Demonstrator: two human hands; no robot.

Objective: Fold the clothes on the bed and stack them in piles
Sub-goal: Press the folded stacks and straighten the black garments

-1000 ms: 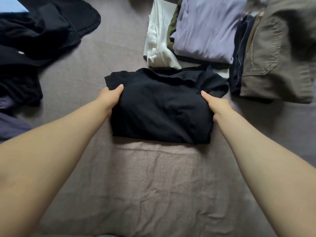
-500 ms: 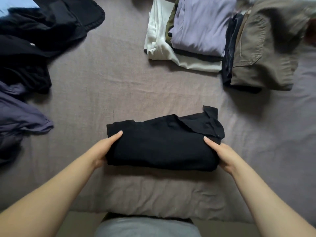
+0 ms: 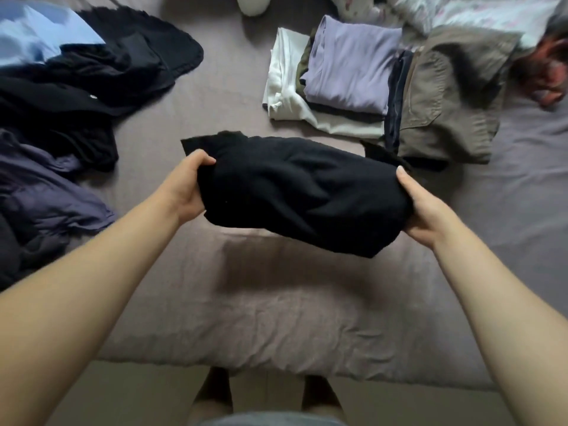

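Two bare forearms, extended forward from the lower corners of the head view and converging toward the centre. Left hand [image 3: 187,189]: thumb on top, fingers curled underneath and hidden, grip closed on the left end of a folded black garment [image 3: 301,192]. Right hand [image 3: 425,210]: thumb laid along the upper edge, palm turned inward, fingers wrapped below out of sight, grip closed on the garment's right end; both wrists roughly level.

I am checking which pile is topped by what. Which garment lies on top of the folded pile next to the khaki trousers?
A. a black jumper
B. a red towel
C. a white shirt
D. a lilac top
D: the lilac top lies uppermost on that pile, over dark layers and the white shirt, beside the khaki trousers.
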